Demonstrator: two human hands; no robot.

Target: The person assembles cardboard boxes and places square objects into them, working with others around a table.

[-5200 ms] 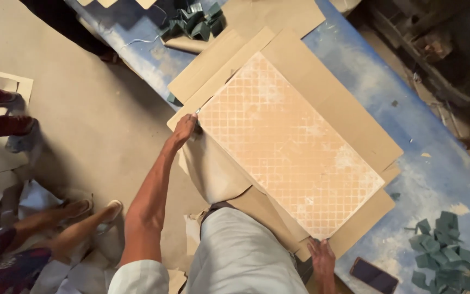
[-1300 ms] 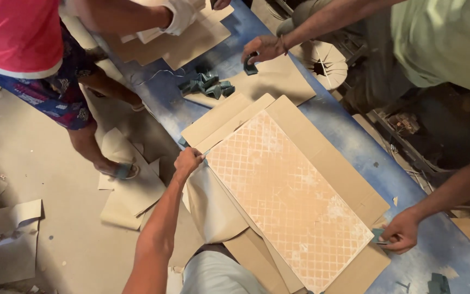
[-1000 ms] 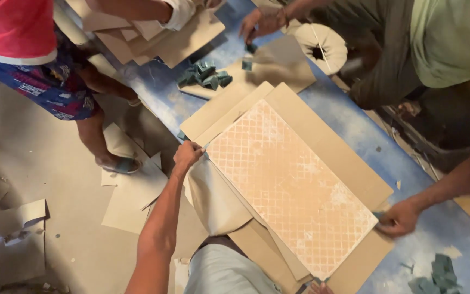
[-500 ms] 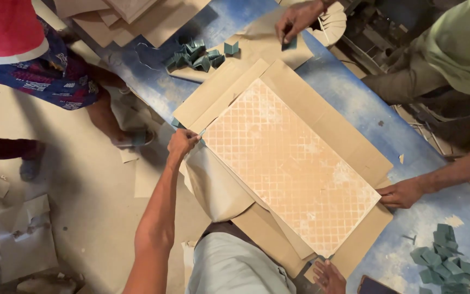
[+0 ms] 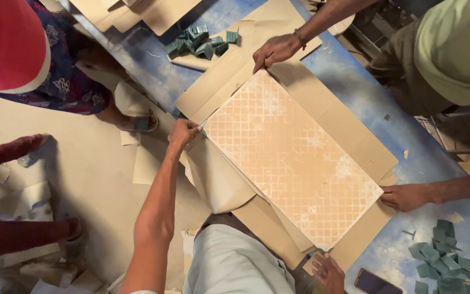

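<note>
Blue bench (image 5: 354, 92), worn and scuffed, carrying everything below. Flattened brown cardboard sheet (image 5: 349, 136), spread open on the bench as a wrapping base, flaps lying out past every edge of the load. Large rectangular tile (image 5: 292, 158), centred on the cardboard and set slantwise to the bench edge; face pale orange-pink with a fine diamond lattice and whitish dusty patches; flat, corners squared to the flaps, apparently so that the sheet can fold round it. Curved cardboard flap (image 5: 218, 179) drooping over the near bench edge, unsupported there. Left hand (image 5: 183, 133), arm stretched forward, fingers pinched on a small blue-green piece at the tile's left corner, probably seating it as a corner guard. Right hand (image 5: 330, 272), at the tile's near corner, resting on the cardboard edge; fingers loosely spread, grip on anything not discernible. Co-worker's hand (image 5: 276, 50) pressed on the far corner, and a second co-worker's hand (image 5: 409, 196) at the right corner, each seemingly steadying a corner. Heap of blue-green corner pieces (image 5: 199, 42) at the far end of the bench, a second heap (image 5: 441, 261) at the near right, both within reach of the workers. Dark phone (image 5: 376, 283) lying flat just beside the near heap. Cardboard scraps (image 5: 20, 198) scattered on the floor to the left.
</note>
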